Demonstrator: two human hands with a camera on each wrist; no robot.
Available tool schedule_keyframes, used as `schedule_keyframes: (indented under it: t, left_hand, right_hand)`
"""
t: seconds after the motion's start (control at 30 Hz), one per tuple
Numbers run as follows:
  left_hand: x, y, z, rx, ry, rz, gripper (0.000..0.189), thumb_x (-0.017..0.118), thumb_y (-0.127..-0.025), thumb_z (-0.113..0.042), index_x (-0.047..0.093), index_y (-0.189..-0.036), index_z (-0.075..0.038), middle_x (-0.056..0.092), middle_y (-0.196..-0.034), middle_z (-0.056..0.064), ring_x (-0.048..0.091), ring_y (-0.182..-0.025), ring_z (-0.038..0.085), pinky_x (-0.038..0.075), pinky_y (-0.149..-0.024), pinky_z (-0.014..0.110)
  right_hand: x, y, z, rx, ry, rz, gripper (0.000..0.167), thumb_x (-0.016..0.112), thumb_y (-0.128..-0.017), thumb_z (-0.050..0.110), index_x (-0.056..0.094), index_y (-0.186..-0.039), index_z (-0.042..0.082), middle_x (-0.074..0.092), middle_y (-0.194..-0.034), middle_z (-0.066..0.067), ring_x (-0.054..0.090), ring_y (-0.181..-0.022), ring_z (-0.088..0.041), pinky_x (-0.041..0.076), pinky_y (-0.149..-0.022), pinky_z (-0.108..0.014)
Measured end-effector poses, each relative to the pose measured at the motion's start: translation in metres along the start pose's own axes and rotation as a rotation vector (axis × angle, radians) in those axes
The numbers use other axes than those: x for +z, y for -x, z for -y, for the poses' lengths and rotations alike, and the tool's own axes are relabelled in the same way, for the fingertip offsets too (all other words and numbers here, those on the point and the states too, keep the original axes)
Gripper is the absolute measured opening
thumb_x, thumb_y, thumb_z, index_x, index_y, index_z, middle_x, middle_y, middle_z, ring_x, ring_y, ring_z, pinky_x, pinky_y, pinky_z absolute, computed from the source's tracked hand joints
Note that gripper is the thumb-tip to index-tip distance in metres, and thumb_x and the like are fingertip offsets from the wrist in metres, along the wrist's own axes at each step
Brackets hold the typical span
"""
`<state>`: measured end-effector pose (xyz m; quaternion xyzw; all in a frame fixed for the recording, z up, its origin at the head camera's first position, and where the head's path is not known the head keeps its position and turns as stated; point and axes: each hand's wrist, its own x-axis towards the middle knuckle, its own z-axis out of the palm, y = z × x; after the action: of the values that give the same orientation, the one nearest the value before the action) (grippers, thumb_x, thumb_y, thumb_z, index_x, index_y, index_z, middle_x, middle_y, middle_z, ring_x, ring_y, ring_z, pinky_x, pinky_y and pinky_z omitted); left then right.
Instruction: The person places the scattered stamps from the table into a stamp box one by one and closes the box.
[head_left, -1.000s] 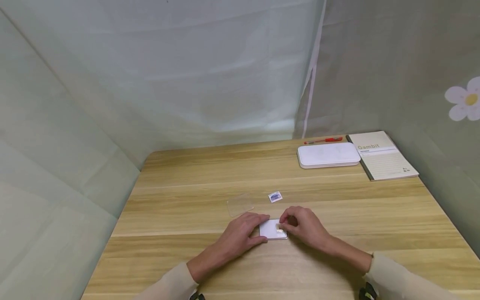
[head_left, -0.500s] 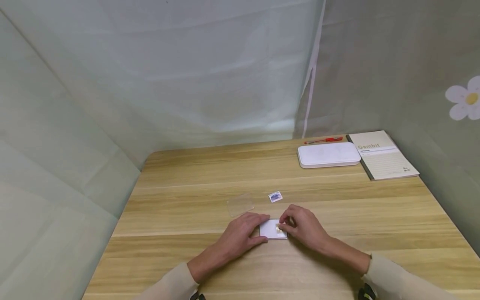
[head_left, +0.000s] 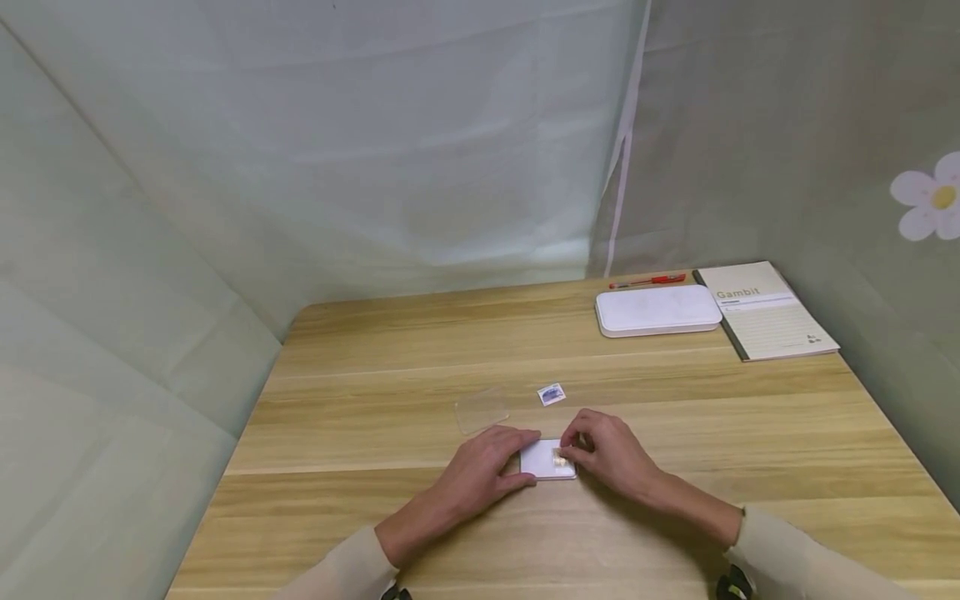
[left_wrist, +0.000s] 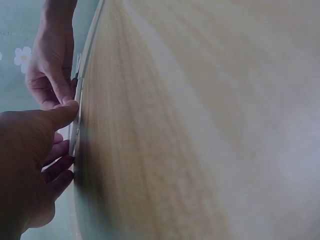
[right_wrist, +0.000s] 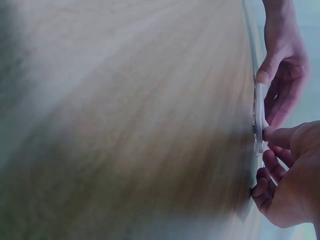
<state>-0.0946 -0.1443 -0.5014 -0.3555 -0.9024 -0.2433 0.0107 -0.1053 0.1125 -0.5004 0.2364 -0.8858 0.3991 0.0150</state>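
A thin white rectangular block [head_left: 538, 460] lies flat on the wooden table in the head view. My left hand [head_left: 480, 468] holds it by its left end, thumb on the near edge and fingers on the far edge. Over the block's right part, thumb and forefinger of my right hand [head_left: 613, 454] pinch a small gold-toned stamp [head_left: 558, 459], partly covered by the fingertips. Both wrist views show the block edge-on, with the left thumb [left_wrist: 66, 113] and the right thumb [right_wrist: 280, 136] right at it. Farther back lies a blue-and-white stamp [head_left: 551, 394].
A clear plastic sheet [head_left: 481, 410] lies just beyond the left hand. At the back right are a white case [head_left: 658, 309], a red pen [head_left: 648, 282] and a notebook [head_left: 765, 312]. Curtains [head_left: 450, 150] hang close behind the table [head_left: 375, 342].
The gold-toned stamp has shifted slightly under my right fingertips. My left hand keeps its hold on the block, and the other things lie as before.
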Motion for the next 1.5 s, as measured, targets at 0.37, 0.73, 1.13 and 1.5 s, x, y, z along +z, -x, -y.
schedule_keyframes:
  t: [0.37, 0.73, 1.13, 1.5]
  left_hand:
    - [0.001, 0.000, 0.002, 0.041, 0.002, -0.015, 0.052, 0.083, -0.093, -0.035, 0.070, -0.137, -0.012, 0.069, -0.141, 0.000, 0.062, -0.130, 0.017, 0.050, -0.112, 0.038]
    - [-0.001, -0.001, 0.000, 0.037, -0.005, -0.007, 0.049, 0.083, -0.093, -0.036, 0.073, -0.133, -0.010, 0.068, -0.142, -0.001, 0.062, -0.132, 0.016, 0.049, -0.113, 0.037]
    - [0.002, 0.000, -0.001, 0.051, -0.026, -0.035, 0.044, 0.084, -0.093, -0.035, 0.076, -0.129, -0.011, 0.069, -0.137, -0.003, 0.061, -0.131, 0.015, 0.051, -0.111, 0.036]
    - [0.000, -0.001, -0.002, 0.030, -0.043, -0.033, 0.044, 0.086, -0.091, -0.037, 0.077, -0.126, -0.013, 0.068, -0.130, -0.003, 0.064, -0.119, 0.013, 0.055, -0.101, 0.033]
  right_hand:
    - [-0.010, -0.004, 0.003, 0.017, -0.063, 0.058, 0.013, 0.085, -0.089, 0.005, 0.077, -0.084, 0.014, 0.063, -0.078, 0.010, 0.050, -0.068, -0.004, 0.042, -0.060, -0.023]
    - [-0.016, -0.007, 0.003, 0.039, -0.041, 0.089, 0.014, 0.086, -0.087, 0.005, 0.076, -0.082, 0.013, 0.060, -0.075, 0.013, 0.050, -0.067, -0.001, 0.044, -0.060, -0.023]
    - [-0.013, -0.009, 0.000, 0.047, 0.007, 0.091, 0.015, 0.087, -0.086, 0.006, 0.075, -0.081, 0.015, 0.060, -0.074, 0.013, 0.052, -0.067, -0.002, 0.045, -0.062, -0.023]
    - [-0.010, -0.009, 0.000, 0.034, 0.036, 0.068, 0.017, 0.089, -0.085, 0.009, 0.075, -0.080, 0.017, 0.060, -0.075, 0.014, 0.053, -0.069, -0.003, 0.045, -0.062, -0.024]
